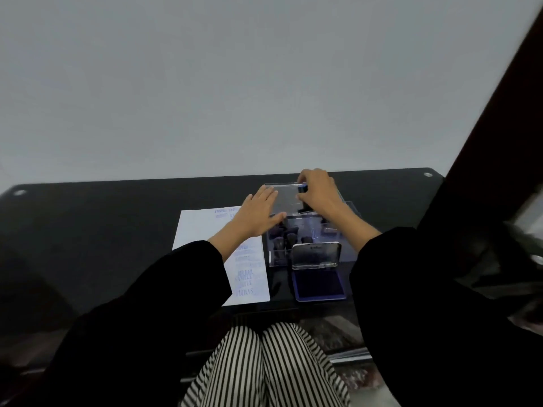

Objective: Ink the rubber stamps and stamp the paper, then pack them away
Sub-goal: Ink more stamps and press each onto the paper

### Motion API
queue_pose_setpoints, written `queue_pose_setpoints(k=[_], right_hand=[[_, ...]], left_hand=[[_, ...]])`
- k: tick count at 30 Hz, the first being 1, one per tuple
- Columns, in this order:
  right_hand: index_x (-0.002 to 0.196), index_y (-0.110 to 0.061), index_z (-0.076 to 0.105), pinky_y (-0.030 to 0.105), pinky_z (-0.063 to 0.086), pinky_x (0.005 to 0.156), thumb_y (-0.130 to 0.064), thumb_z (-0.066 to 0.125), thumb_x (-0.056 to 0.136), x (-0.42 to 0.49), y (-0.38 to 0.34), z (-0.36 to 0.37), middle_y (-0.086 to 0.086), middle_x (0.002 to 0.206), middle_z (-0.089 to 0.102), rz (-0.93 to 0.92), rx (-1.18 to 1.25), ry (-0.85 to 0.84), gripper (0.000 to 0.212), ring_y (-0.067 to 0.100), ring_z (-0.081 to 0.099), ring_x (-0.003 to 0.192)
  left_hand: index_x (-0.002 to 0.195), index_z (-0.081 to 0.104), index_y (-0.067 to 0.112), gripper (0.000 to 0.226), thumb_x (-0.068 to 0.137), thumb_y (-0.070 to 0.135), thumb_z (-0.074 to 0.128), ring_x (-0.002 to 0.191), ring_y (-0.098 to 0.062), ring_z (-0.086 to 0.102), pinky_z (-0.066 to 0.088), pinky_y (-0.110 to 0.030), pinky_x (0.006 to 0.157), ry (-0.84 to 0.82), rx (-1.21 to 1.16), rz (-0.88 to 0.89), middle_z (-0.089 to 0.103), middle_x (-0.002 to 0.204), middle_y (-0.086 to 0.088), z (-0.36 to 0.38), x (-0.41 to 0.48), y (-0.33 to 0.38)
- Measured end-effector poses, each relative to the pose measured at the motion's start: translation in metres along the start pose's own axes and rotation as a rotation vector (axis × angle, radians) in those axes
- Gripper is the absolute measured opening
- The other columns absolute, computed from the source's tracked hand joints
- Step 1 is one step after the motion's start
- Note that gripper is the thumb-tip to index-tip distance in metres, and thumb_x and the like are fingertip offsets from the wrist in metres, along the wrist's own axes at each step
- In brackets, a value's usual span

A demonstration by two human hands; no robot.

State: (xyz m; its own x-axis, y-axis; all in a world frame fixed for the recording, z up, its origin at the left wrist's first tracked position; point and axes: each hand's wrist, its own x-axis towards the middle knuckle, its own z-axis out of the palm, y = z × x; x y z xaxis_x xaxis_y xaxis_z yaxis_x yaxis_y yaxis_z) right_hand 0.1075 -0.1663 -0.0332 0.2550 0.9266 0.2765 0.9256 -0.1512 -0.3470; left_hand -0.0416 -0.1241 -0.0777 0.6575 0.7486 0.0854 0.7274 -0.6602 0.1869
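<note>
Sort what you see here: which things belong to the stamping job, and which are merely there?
Job: stamp, gripped by the right hand; clear storage box, with the left hand at it; open ink pad; stamped paper.
Merely there: black table; its metal fitting; striped trousers.

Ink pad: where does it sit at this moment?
In the head view the ink pad lies open on the black table, right of the stamped paper and just in front of the clear stamp box.
</note>
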Motion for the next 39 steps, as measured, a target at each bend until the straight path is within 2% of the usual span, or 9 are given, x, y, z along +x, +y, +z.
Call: queue_pose_setpoints(k=[6,9,12,14,23,27,32,39], right_hand=[[0.108,-0.006,0.061,0.030,0.044,0.085,-0.016,0.071,0.081,-0.043,-0.002,-0.028,0.013,0.115,0.057,-0.011,0.073,0.044,0.030,0.027,0.058,0.103],[0.106,-0.005,0.062,0.031,0.045,0.084,-0.015,0.071,0.081,-0.064,-0.001,-0.034,0.013,0.115,0.058,-0.011,0.100,0.033,0.029,0.027,0.059,0.101],[0.103,-0.004,0.062,0.034,0.051,0.082,-0.014,0.071,0.081,-0.083,0.002,-0.032,0.013,0.111,0.059,-0.001,0.116,0.010,0.026,0.028,0.062,0.094],[0.101,-0.003,0.063,0.036,0.053,0.082,-0.014,0.072,0.080,-0.094,0.005,-0.027,0.015,0.107,0.063,-0.003,0.128,0.000,0.025,0.030,0.065,0.090],[0.101,-0.006,0.065,0.034,0.045,0.086,-0.018,0.074,0.078,-0.126,0.019,-0.001,0.015,0.113,0.054,0.017,0.117,-0.064,0.027,0.029,0.057,0.101],[0.101,-0.006,0.063,0.027,0.040,0.079,-0.018,0.074,0.078,-0.135,0.025,0.013,0.013,0.115,0.051,0.042,0.141,-0.092,0.028,0.027,0.056,0.100],[0.100,-0.007,0.059,0.031,0.043,0.084,-0.019,0.074,0.079,-0.143,0.028,0.031,0.011,0.112,0.050,0.057,0.150,-0.116,0.029,0.026,0.055,0.100],[0.099,-0.008,0.054,0.034,0.044,0.083,-0.017,0.072,0.080,-0.148,0.038,0.045,0.009,0.113,0.048,0.070,0.172,-0.156,0.028,0.026,0.054,0.098]], left_hand=[[0.147,0.021,0.006,0.063,0.098,0.042,0.036,0.146,-0.022,0.010,0.015,-0.043,0.117,0.007,0.011,0.061,0.018,0.156,-0.009,-0.008,-0.034,0.019],[0.145,0.028,0.005,0.059,0.098,0.039,0.038,0.142,-0.025,0.022,0.021,-0.038,0.115,0.022,-0.003,0.108,0.029,0.151,-0.011,-0.004,-0.051,0.030],[0.136,0.041,0.006,0.049,0.097,0.034,0.044,0.123,-0.025,0.045,0.036,-0.033,0.103,0.082,-0.045,0.159,0.048,0.134,-0.011,0.001,-0.068,0.040],[0.130,0.047,0.007,0.042,0.096,0.032,0.045,0.113,-0.026,0.051,0.040,-0.032,0.096,0.113,-0.078,0.174,0.054,0.122,-0.010,0.007,-0.079,0.046],[0.135,0.043,0.009,0.044,0.096,0.031,0.045,0.123,-0.019,0.044,0.036,-0.026,0.099,0.104,-0.132,0.137,0.048,0.134,-0.007,0.042,-0.113,0.058],[0.137,0.040,0.008,0.049,0.095,0.033,0.046,0.126,-0.020,0.042,0.033,-0.027,0.103,0.047,-0.155,0.075,0.045,0.137,-0.008,0.058,-0.118,0.060],[0.139,0.035,0.002,0.064,0.091,0.043,0.051,0.129,-0.023,0.037,0.030,-0.030,0.107,-0.033,-0.101,0.001,0.039,0.141,-0.012,0.077,-0.117,0.063],[0.142,0.027,0.001,0.078,0.087,0.049,0.054,0.134,-0.024,0.032,0.026,-0.031,0.111,-0.073,-0.063,-0.017,0.032,0.145,-0.013,0.089,-0.111,0.062]])
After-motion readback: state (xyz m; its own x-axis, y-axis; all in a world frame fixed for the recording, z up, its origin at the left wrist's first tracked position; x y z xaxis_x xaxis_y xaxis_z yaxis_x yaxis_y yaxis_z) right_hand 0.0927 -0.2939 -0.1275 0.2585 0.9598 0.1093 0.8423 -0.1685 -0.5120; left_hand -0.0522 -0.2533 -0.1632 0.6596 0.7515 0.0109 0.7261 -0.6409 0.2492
